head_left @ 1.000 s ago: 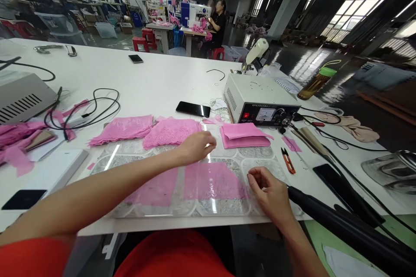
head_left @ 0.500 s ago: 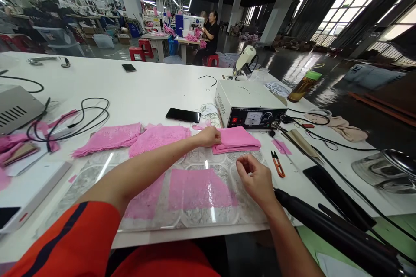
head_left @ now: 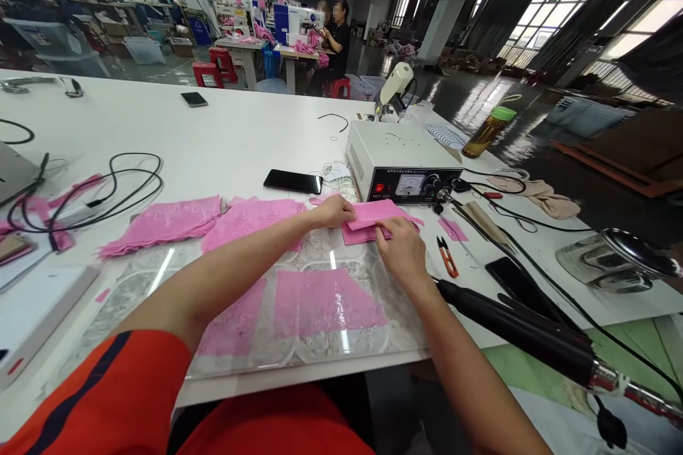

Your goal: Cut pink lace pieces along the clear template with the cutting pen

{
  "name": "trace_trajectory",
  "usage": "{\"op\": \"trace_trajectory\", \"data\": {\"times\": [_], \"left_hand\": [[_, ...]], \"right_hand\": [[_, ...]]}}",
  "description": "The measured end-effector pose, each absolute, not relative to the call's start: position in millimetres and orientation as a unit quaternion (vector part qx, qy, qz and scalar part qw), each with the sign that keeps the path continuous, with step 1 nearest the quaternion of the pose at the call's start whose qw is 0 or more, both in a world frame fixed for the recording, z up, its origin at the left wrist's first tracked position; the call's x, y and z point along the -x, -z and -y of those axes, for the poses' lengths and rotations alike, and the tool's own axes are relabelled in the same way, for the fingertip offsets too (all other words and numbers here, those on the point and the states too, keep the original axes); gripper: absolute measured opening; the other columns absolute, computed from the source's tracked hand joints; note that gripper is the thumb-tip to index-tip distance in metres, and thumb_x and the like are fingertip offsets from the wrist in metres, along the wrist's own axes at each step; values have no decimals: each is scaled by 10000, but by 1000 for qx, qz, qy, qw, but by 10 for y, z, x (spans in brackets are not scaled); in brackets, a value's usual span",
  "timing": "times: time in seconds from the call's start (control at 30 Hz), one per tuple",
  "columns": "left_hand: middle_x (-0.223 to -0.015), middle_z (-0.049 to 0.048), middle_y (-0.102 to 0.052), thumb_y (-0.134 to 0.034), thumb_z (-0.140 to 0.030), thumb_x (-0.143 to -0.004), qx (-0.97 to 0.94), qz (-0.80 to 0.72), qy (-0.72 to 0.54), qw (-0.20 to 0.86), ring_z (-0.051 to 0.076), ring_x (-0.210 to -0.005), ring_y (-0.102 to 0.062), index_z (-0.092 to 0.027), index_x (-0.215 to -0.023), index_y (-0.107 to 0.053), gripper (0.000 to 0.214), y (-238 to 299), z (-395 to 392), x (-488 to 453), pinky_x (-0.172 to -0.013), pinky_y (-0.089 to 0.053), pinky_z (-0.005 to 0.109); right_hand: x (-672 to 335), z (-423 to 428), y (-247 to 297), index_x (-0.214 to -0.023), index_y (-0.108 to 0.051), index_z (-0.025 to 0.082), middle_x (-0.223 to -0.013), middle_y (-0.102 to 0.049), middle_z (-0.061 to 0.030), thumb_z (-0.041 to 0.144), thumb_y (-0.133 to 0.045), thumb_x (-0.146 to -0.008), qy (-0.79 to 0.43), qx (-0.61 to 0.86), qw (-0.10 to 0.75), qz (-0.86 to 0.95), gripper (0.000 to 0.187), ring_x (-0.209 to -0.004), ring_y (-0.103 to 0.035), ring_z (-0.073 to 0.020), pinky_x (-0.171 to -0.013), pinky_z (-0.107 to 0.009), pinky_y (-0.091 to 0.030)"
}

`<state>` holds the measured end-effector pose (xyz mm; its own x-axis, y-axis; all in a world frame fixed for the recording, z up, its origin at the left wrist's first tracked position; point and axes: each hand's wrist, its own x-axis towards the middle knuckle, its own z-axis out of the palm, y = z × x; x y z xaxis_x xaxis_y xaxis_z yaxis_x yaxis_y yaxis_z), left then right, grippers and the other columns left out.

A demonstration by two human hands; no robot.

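A small stack of plain pink fabric pieces (head_left: pixel 381 215) lies on the white table in front of a white control box (head_left: pixel 403 160). My left hand (head_left: pixel 334 211) rests closed on the stack's left edge, pinching the top piece. At the stack's near edge my right hand (head_left: pixel 401 249) has its fingers closed on the fabric, and the top piece is lifted a little. Under a clear plate (head_left: pixel 256 320) near me lie two flat pink lace pieces (head_left: pixel 325 302).
Two heaps of pink lace (head_left: pixel 160 224) lie left of the stack. A black phone (head_left: pixel 292 181), orange snips (head_left: pixel 447 257), a second phone (head_left: pixel 515 277), a black handled tool (head_left: pixel 523 338), cables (head_left: pixel 107 188) and a green-capped bottle (head_left: pixel 483 134) lie around. People sit at sewing tables far behind.
My left hand moved right from the lace heap onto the plain pink stack. My right hand rose from the clear plate to the stack's near edge and took hold of the fabric.
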<state>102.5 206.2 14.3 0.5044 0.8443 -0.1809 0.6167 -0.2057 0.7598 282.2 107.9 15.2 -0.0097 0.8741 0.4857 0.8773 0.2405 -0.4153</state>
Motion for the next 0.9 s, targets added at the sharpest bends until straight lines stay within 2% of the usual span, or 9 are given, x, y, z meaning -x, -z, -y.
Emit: {"op": "trace_trajectory", "data": {"times": [0.23,0.5,0.9], "left_hand": [[-1214,85,-586,-595,-357,-933,-758,-472,-144,427,230,-1037,-610,-145,-1211,-570,350,-138,-2106,-1011,-862,-542,414],[-1203,81,-590,-591,-362,-936,-757,-475,-148,425,232,-1035,-612,-143,-1207,-570,349,-221,-2064,-995,-865,-542,417],[-1186,79,-598,-589,-362,-937,-803,-466,-138,345,224,-1016,-618,-140,-1194,-576,340,-354,-2009,-1023,-853,-546,408]], "right_hand": [[-2687,-1319,-155,-925,-721,181,-966,-678,-98,204,-520,-828,25,632,315,708,224,-942,-536,-253,-833,-384,-414],[-2687,-1413,-82,-843,-721,202,-932,-679,-81,213,-528,-823,22,622,310,719,194,-927,-522,-237,-825,-371,-396],[-2729,-1470,-14,-743,-711,199,-859,-690,-62,271,-489,-843,-16,622,342,704,254,-848,-558,-202,-796,-335,-408]]}}
